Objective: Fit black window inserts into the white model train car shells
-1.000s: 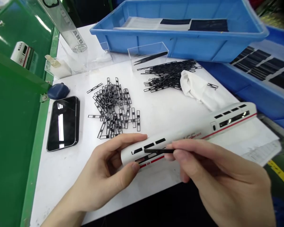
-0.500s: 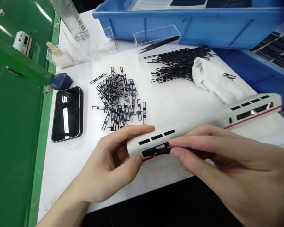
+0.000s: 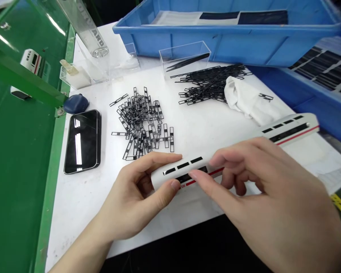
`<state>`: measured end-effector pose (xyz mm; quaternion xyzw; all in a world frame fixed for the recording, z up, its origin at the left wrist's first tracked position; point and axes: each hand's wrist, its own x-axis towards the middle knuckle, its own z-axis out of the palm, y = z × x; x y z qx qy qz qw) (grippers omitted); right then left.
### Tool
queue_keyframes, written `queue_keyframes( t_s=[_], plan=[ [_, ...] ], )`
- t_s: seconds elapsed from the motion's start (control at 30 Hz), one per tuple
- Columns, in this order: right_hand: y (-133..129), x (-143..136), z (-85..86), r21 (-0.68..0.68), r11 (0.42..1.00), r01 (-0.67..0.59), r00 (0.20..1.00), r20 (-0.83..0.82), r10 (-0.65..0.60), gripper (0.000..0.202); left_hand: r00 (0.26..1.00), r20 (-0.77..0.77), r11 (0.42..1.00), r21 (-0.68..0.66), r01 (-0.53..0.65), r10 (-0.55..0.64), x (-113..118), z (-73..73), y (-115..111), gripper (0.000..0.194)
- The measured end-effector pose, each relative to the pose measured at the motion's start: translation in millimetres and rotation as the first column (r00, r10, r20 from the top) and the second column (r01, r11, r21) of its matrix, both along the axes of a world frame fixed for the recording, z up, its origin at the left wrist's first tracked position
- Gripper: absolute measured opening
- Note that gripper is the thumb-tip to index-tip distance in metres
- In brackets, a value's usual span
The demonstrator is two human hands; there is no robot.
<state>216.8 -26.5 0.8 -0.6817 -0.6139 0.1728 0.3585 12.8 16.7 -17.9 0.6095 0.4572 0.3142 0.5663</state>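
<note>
A long white model train car [image 3: 233, 146] with black windows and a red stripe lies slantwise across the front of the table. My left hand [image 3: 142, 193] is closed round its left end, thumb on the near side and fingers behind. My right hand [image 3: 261, 189] touches the car's side, its thumb tip on the dark window strip [image 3: 191, 174]; thumb and index finger are apart, with nothing between them. A pile of small black frames [image 3: 140, 121] lies behind my left hand. More black frames [image 3: 210, 83] are heaped farther right, beside a white cloth [image 3: 250, 100].
A black phone-like device [image 3: 83, 140] lies at the left, near a dark blue lump [image 3: 76, 103]. Clear boxes, one holding black tweezers [image 3: 187, 62], stand at the back before a blue bin [image 3: 227, 43]. A green frame [image 3: 42, 212] borders the table's left side.
The dark piece pinched in my right hand now sits flat in the car's window area. My right thumb and index finger have parted, and my left thumb has shifted right onto the strip's end.
</note>
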Motion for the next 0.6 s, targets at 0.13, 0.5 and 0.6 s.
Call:
queue_keyframes(
  t_s=[0.13,0.5,0.6],
  plan=[
    [-4.6,-2.6,-4.8,0.062,0.998,0.013,1.000,-0.022,-0.012,0.023,0.999,-0.006,0.998,0.041,-0.047,0.047,0.3,2.0,-3.2,0.028],
    [-13.7,-32.0,1.5,-0.109,0.988,-0.106,0.508,-0.860,-0.040,0.024,0.959,0.200,0.958,0.165,-0.236,0.202,5.5,-0.9,-22.1,0.039],
    [-8.2,-39.5,1.1,-0.071,0.985,-0.159,0.345,-0.938,-0.012,0.031,0.961,0.211,0.959,0.181,-0.218,0.178,5.8,-1.8,-22.8,0.050]
  ],
)
